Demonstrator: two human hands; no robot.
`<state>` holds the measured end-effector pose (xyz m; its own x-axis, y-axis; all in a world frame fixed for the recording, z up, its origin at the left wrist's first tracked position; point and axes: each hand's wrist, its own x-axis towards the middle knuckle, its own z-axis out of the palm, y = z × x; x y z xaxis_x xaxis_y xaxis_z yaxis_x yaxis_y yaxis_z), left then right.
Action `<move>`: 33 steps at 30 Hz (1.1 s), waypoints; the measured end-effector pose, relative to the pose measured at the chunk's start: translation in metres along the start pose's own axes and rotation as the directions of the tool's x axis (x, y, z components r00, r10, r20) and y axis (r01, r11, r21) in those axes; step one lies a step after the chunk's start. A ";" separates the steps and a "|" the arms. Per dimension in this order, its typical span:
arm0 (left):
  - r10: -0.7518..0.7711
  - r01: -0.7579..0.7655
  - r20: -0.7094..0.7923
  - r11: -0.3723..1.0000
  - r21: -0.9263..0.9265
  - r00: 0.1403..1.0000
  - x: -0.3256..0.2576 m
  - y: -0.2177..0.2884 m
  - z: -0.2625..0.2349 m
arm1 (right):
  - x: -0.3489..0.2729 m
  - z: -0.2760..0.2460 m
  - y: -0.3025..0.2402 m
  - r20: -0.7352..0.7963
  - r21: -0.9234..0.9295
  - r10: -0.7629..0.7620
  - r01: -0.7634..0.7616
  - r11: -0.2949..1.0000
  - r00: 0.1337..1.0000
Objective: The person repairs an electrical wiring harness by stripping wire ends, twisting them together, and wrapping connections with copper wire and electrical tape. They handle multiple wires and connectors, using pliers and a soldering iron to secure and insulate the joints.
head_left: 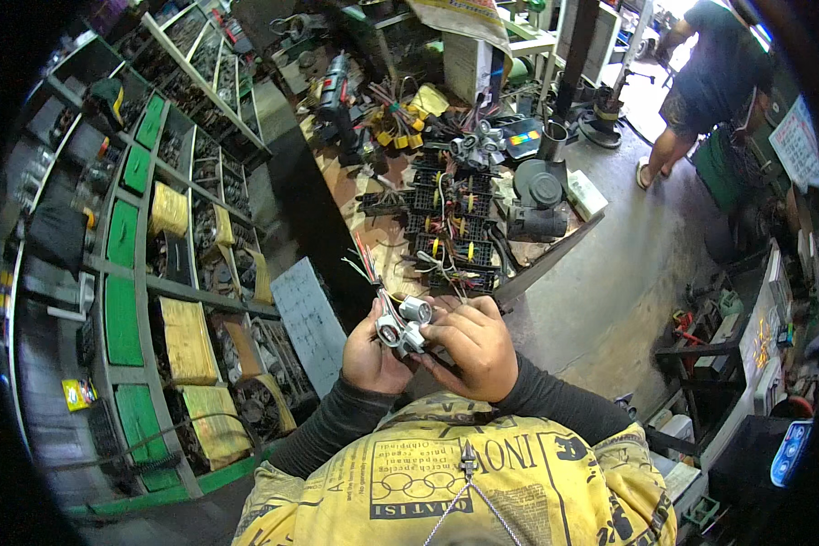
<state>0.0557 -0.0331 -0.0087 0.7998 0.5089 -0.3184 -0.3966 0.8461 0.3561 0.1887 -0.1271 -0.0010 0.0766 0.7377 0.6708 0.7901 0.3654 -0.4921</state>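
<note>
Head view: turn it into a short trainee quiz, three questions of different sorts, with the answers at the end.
1. What do the left hand and right hand hold between them?
2. True or false: another person stands at the left edge of the view.
3. Pick one. The rack panels at the left are: A) red; B) green; C) white.

Key:
1. Grey cylindrical parts with wires.
2. False; the other person is at the upper right.
3. B.

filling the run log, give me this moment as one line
left hand: holding wired grey sockets | right hand: gripping them too | ahead: black plastic baskets
</note>
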 end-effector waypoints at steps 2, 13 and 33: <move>-0.006 0.005 0.013 0.997 0.078 1.000 0.009 -0.001 0.001 | -0.006 0.000 0.004 -0.029 0.038 0.089 -0.088 0.995 0.996; -0.062 0.053 0.136 0.996 0.070 0.989 0.057 0.032 0.007 | 0.022 0.014 0.022 -0.104 0.069 0.318 -0.312 0.948 0.942; -0.690 0.706 0.268 0.706 0.046 0.672 0.154 0.123 0.015 | 0.095 0.074 0.027 -0.480 -0.255 0.390 -0.551 0.795 0.786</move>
<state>0.1370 0.1471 -0.0008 0.9322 -0.2841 -0.2242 0.3056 0.9498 0.0671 0.1725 -0.0052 0.0087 0.6605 0.4499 0.6012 0.7409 -0.2606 -0.6190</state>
